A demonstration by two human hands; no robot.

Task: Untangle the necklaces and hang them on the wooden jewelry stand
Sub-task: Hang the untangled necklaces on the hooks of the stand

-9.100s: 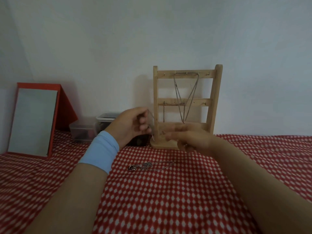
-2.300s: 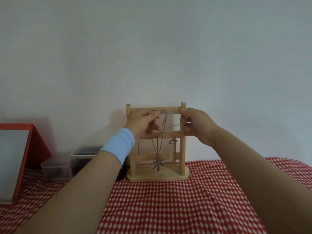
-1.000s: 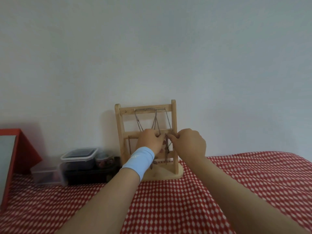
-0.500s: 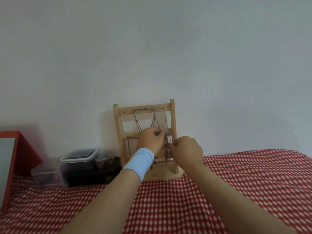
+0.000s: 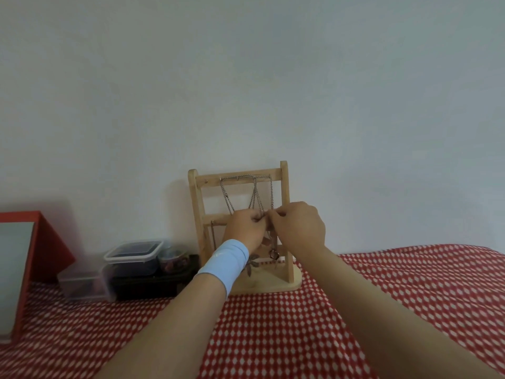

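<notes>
The wooden jewelry stand (image 5: 284,187) rises against the wall on the red checked cloth. Silver necklace chains (image 5: 229,198) hang from pegs on its top bar. My left hand (image 5: 244,231), with a light blue wristband, and my right hand (image 5: 299,228) meet at the middle bar, fingertips pinched together on a thin chain there. Below my hands a leaf-shaped pendant (image 5: 250,265) and a small ring pendant (image 5: 273,254) dangle in front of the lower bar. My hands hide the middle bar's pegs and the chain's ends.
To the left of the stand sit a clear lidded plastic box (image 5: 131,258), a small jar (image 5: 175,259) and a dark tray (image 5: 153,283). A red-framed mirror (image 5: 30,266) leans at the far left. The red checked cloth (image 5: 300,337) covers the table.
Over the last second my hands stayed at the middle bar, the right one rising slightly toward the left. Earlier they held a chain near the top bar, and a necklace lay on the cloth.
</notes>
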